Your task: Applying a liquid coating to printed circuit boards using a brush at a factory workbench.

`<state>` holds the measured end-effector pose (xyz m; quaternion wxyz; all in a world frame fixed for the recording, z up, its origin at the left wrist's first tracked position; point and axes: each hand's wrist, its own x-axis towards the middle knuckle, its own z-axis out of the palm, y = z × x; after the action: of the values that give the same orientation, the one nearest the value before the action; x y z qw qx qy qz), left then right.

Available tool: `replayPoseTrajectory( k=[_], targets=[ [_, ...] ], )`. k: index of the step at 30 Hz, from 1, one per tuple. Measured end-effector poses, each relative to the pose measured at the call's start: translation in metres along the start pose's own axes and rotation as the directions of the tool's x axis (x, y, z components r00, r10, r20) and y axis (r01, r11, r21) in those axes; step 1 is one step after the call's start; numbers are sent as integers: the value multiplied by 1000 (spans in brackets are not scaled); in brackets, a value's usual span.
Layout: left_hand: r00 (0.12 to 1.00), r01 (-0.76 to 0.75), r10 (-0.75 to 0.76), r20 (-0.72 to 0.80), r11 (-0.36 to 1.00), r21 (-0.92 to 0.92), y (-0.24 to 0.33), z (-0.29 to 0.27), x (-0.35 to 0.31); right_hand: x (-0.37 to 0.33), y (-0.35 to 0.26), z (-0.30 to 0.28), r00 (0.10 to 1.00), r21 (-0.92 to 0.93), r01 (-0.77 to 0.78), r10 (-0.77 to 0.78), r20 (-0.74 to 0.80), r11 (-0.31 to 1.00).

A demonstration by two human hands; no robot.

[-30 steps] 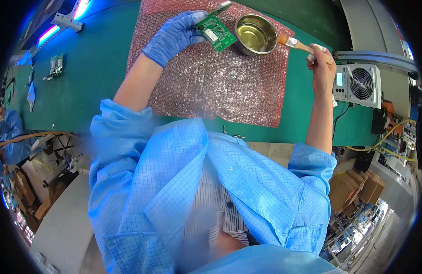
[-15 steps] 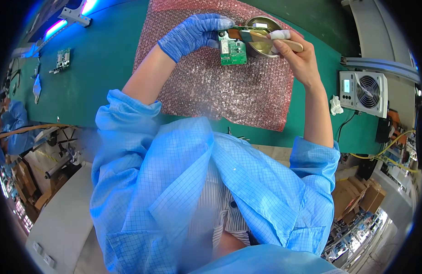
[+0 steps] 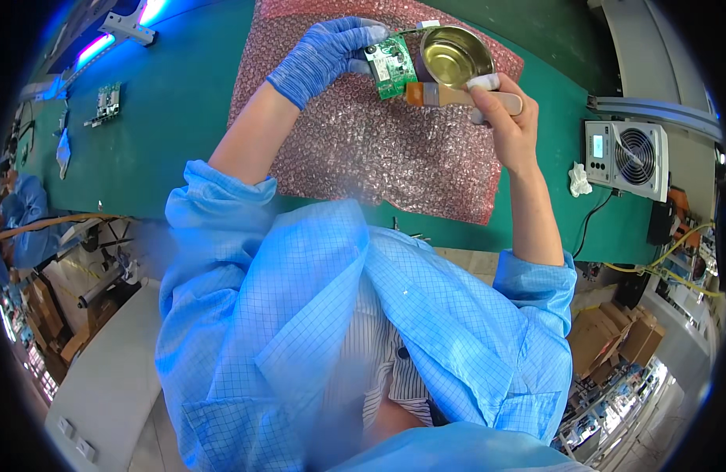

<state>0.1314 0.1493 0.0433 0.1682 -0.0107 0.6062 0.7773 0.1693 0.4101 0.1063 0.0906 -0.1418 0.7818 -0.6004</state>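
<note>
In a blue knit glove, my left hand (image 3: 321,57) grips a green circuit board (image 3: 391,69) by its upper left edge. My bare right hand (image 3: 508,118), with white covers on some fingertips, is closed round the handle of a flat paintbrush (image 3: 449,95). The brush's brown bristles point left, at the board's lower right corner; whether they touch it I cannot tell. Just behind the brush is a round metal bowl (image 3: 489,59) with yellowish liquid in it. Beneath them lies a sheet of pink bubble wrap (image 3: 379,157).
The bubble wrap covers part of a green work mat (image 3: 182,102). A white fan unit (image 3: 626,161) stands at the right beside a crumpled white tissue (image 3: 578,181). Another circuit board (image 3: 105,105) lies at the left, near a lit lamp bar (image 3: 103,43). Another person's blue sleeve (image 3: 29,212) shows at far left.
The brush has moved down and left from over the bowl, uncovering the liquid. The circuit board has tilted and shifted slightly up in my left hand.
</note>
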Motion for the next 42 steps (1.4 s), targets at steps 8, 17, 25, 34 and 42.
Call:
replayPoseTrajectory(
  k=[8, 17, 25, 34, 42],
  targets=[
    [1000, -15, 17, -18, 995, 103, 9, 11, -2, 21, -5, 25, 973, -147, 211, -221, -58, 966],
    [999, -29, 31, -38, 999, 40, 2, 1, -4, 1, -4, 5, 1000, -91, 22, -19, 23, 996],
    [993, -88, 90, 73, 996, -27, 3, -4, -4, 16, 11, 2, 994, 94, 77, -69, -82, 993],
    [993, -119, 115, -35, 976, -182, -9, -15, 4, -10, 17, 12, 991, 141, 43, -24, -132, 989],
    [978, -170, 123, -169, 938, -303, -7, -8, -2, -7, 16, 38, 968, 21, 59, -52, -247, 998]
  ],
)
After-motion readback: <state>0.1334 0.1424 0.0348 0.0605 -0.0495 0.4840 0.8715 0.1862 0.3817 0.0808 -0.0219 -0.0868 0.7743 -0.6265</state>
